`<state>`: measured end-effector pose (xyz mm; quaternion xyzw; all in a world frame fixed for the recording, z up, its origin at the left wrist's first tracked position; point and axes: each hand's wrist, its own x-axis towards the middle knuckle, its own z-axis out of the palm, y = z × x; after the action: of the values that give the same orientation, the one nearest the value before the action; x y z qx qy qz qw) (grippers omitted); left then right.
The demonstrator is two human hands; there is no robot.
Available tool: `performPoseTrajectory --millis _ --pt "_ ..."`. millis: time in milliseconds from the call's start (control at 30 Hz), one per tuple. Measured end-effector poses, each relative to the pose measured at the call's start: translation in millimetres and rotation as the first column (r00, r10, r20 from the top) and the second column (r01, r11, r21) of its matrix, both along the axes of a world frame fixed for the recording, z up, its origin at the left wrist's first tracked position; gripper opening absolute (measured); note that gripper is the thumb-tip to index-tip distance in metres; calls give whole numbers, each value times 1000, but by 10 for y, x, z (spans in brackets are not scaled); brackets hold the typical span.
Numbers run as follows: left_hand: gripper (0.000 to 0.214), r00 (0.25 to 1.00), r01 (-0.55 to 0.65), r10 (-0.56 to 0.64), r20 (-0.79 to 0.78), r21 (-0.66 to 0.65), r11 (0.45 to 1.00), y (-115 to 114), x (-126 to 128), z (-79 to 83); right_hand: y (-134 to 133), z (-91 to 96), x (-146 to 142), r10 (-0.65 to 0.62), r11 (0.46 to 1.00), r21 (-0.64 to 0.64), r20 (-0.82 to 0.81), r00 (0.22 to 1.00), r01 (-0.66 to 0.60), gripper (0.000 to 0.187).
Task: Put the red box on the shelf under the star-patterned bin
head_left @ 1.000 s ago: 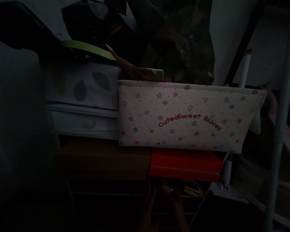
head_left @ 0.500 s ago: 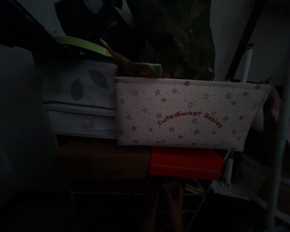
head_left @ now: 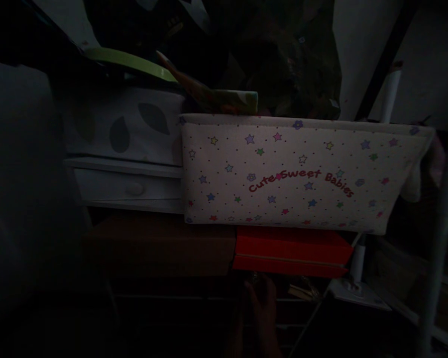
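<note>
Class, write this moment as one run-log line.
hand: just below red box | grasp: too dark to tell | above: star-print fabric bin | light: dim

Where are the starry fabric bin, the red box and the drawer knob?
starry fabric bin (head_left: 283, 154): head view, front panel above the lettering.
red box (head_left: 291, 243): head view, middle of its upper face.
drawer knob (head_left: 135, 189): head view, knob centre.

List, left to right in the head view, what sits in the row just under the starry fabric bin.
Brown box → red box → thin white tube → thicker white pole.
</note>
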<state>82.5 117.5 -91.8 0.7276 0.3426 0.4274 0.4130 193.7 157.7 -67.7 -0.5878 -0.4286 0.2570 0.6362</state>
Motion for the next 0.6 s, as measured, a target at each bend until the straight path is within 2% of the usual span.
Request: performPoseTrajectory --millis 233,433,600 --pt "50 1000 -5 5 11 7 1000 -23 11 95 60 22 -25 0 999 -51 56 998 3 58" --pt "56 1000 -7 7 7 3 1000 -3 30 91 96 -28 -3 17 999 -52 66 998 -13 61" --pt "59 1000 -14 14 1 0 1000 14 48 68 77 4 6 77 995 -68 45 996 -74 60"
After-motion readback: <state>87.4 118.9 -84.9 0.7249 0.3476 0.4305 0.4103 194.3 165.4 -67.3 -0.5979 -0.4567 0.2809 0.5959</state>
